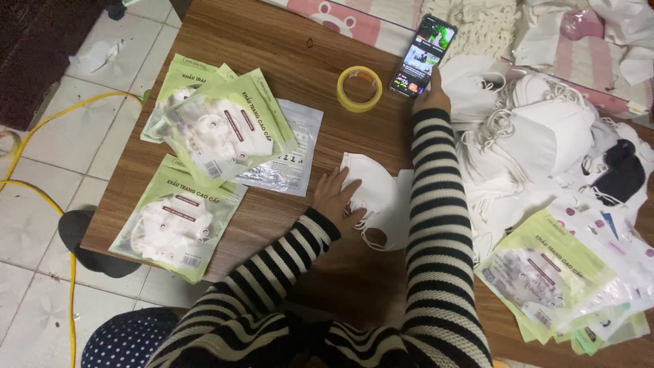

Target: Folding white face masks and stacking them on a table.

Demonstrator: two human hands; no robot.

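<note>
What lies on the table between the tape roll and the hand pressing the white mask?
Only bare wooden table between the tape roll and the left hand on the white mask, in the head view.

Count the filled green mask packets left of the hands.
3 clearly visible: one at the table's near-left corner, one on top of the upper stack, one beneath it. More may be hidden underneath.

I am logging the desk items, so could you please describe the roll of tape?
The roll of tape is a yellow ring with a clear, glossy look and an open centre showing the wood. It lies flat on the brown wooden table, left of the phone. Nothing but the table touches it; neither hand reaches it.
</note>
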